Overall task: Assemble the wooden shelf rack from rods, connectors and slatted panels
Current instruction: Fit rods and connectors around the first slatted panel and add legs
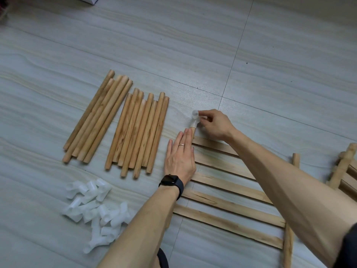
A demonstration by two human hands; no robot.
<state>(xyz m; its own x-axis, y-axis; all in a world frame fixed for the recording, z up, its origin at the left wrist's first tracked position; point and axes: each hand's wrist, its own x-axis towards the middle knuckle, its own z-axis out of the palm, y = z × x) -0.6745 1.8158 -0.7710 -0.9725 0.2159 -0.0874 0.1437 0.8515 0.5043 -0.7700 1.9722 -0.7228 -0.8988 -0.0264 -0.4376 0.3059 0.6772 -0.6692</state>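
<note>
Right hand (214, 124) is pinching the translucent white connector (194, 119) onto the far corner of the pale slatted panel (228, 206) lying on the floor (193, 45), left hand (180, 157) is pressing flat-fingered just beside it; seating it well is likely needing a straight push along the panel's edge, panel pinned still.

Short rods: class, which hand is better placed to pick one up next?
Probably left. The left hand rests flat on the slatted panel beside the short rods, holding nothing; the right hand pinches the connector.
</note>
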